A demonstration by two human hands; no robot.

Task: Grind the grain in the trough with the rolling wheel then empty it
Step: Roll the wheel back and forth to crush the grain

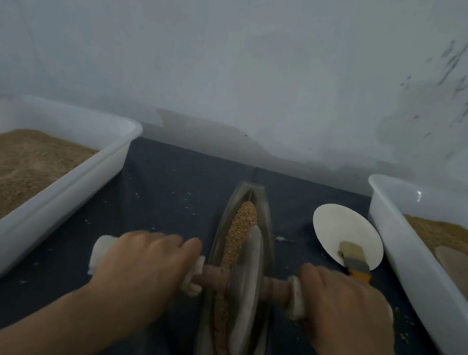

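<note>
A long, boat-shaped grey trough (269, 219) lies on the dark cloth in front of me, running away from me. Brown grain (242, 224) fills its groove. The grey rolling wheel (245, 294) stands upright in the groove on a wooden axle (273, 289). The axle's two ends are wrapped in white cloth. My left hand (144, 264) grips the left wrapped end. My right hand (341, 306) grips the right wrapped end. Both hands cover most of the wrapping.
A white tub (48, 210) of brown meal stands at the left and another white tub (414, 265) at the right. Between the trough and the right tub lie a round white plate (337, 226) and a brush (355, 261) on it. A wall rises close behind.
</note>
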